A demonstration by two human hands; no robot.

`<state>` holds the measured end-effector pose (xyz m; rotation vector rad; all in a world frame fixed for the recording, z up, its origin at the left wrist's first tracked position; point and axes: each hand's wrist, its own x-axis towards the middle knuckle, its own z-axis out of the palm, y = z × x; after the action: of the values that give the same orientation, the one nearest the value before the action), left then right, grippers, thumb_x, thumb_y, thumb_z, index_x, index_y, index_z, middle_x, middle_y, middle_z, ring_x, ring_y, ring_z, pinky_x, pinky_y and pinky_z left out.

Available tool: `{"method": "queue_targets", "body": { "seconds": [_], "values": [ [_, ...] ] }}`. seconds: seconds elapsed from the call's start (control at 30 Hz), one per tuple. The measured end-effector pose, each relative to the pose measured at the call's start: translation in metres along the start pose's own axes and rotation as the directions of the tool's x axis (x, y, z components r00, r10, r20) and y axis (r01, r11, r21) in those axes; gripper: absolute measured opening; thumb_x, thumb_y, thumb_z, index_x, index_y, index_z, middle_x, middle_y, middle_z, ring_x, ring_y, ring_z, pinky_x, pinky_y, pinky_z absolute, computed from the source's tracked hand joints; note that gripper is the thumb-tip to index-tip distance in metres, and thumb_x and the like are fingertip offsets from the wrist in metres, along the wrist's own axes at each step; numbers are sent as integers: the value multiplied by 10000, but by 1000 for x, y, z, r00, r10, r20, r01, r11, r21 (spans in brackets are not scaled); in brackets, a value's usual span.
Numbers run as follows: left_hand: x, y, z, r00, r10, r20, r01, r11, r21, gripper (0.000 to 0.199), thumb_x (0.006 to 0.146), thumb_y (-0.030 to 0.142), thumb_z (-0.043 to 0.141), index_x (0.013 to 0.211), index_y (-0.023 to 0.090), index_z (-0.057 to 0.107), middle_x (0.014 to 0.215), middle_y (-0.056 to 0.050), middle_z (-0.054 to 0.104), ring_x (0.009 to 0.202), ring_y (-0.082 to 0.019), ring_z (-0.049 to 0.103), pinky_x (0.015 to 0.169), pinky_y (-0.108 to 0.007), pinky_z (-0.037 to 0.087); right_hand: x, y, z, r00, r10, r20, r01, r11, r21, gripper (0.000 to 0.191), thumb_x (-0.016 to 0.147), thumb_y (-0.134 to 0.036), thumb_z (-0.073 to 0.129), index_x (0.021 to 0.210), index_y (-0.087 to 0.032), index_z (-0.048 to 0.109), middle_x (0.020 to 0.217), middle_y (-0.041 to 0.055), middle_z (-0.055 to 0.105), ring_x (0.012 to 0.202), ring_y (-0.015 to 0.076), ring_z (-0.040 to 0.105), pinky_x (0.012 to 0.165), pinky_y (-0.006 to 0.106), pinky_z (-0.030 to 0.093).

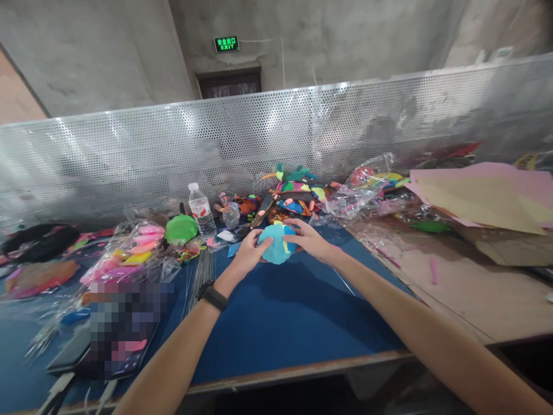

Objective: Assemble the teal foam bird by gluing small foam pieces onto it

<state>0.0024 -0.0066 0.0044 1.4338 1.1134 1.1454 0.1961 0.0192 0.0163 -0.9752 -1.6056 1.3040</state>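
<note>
A flat, rounded piece of light-blue modelling clay (275,246), with a darker blue part and a yellow strip at its right, is held up over the blue table top. My left hand (252,252) grips its left edge, thumb on the front face. At the upper right edge, my right hand (309,238) closes on it with the thumb and fingers. The fingers behind the piece are hidden. Just behind it lies a pile of colourful clay figures (294,196), too jumbled to tell apart.
A water bottle (202,210) and a green clay dome (181,229) stand back left, near bagged bright clay (138,253). Thin wires (202,276) lie on the blue table (298,323). Pink sheets (484,190) are at right. A perforated metal panel (259,132) edges the back.
</note>
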Motion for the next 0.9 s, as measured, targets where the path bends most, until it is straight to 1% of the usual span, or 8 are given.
{"method": "queue_targets", "body": {
  "seconds": [0.13, 0.2, 0.37, 0.47, 0.57, 0.67, 0.77, 0.9],
  "values": [
    [-2, -1, 0, 991, -24, 130, 22, 1000, 21, 547, 724, 420, 751, 1164, 196, 515, 1092, -109, 653, 864, -224, 676, 631, -336, 590, 1, 0, 0, 1000, 5, -18, -5, 1000, 28, 500, 781, -274, 677, 1244, -244, 491, 1058, 56, 630, 736, 127, 617, 553, 217, 528],
    [-2, -2, 0, 986, -16, 163, 10, 999, 35, 543, 714, 405, 762, 1159, 191, 536, 1089, -106, 660, 867, -224, 678, 635, -332, 588, 0, 0, 0, 1000, 4, -18, -4, 1000, 21, 480, 783, -310, 685, 1223, -245, 505, 1030, 49, 632, 743, 133, 619, 554, 222, 533],
    [-1, 0, 1, 996, 8, 87, -10, 1000, 20, 572, 712, 419, 762, 1185, 190, 535, 1121, -117, 653, 894, -234, 674, 645, -340, 590, -2, 1, 2, 1000, -8, 29, 10, 999, -47, 443, 795, -375, 681, 1184, -239, 518, 990, 48, 646, 828, 176, 642, 623, 280, 582],
    [-3, 3, 2, 996, -30, 81, 31, 999, -13, 608, 728, 442, 744, 1229, 203, 496, 1205, -139, 611, 921, -242, 670, 645, -345, 593, -2, 2, 3, 997, -72, 13, 72, 995, -62, 499, 794, -380, 676, 1215, -254, 440, 936, 24, 628, 746, 154, 638, 583, 280, 584],
    [-4, 5, 4, 996, -13, 87, 19, 998, -65, 741, 747, 423, 729, 1368, 278, 352, 1233, -125, 595, 886, -227, 678, 652, -353, 596, -3, 2, 2, 994, -113, -1, 113, 990, -84, 555, 785, -388, 682, 1214, -270, 350, 882, -10, 605, 657, 129, 620, 534, 271, 582],
    [-5, 7, 4, 997, 21, 78, -15, 997, -78, 860, 760, 398, 721, 1441, 342, 199, 1116, -86, 650, 798, -203, 685, 647, -345, 593, -3, 3, 2, 997, -81, -1, 79, 985, -152, 532, 796, -406, 672, 1197, -272, 350, 885, -2, 615, 633, 133, 629, 527, 280, 593],
    [-5, 7, 3, 997, 31, 76, -26, 998, -66, 819, 762, 400, 713, 1422, 325, 233, 1052, -76, 662, 749, -191, 679, 636, -339, 590, -3, 4, 1, 999, -30, -22, 25, 984, -178, 564, 802, -418, 669, 1234, -260, 342, 874, 14, 633, 560, 136, 632, 526, 308, 600],
    [-3, 5, 3, 997, 22, 73, -17, 997, -71, 758, 756, 380, 718, 1375, 288, 290, 1074, -92, 644, 752, -189, 677, 621, -337, 589, -2, 5, 1, 997, -65, -33, 57, 979, -194, 605, 781, -407, 691, 1269, -264, 361, 835, 10, 647, 525, 133, 631, 500, 291, 587]
  ]
}}
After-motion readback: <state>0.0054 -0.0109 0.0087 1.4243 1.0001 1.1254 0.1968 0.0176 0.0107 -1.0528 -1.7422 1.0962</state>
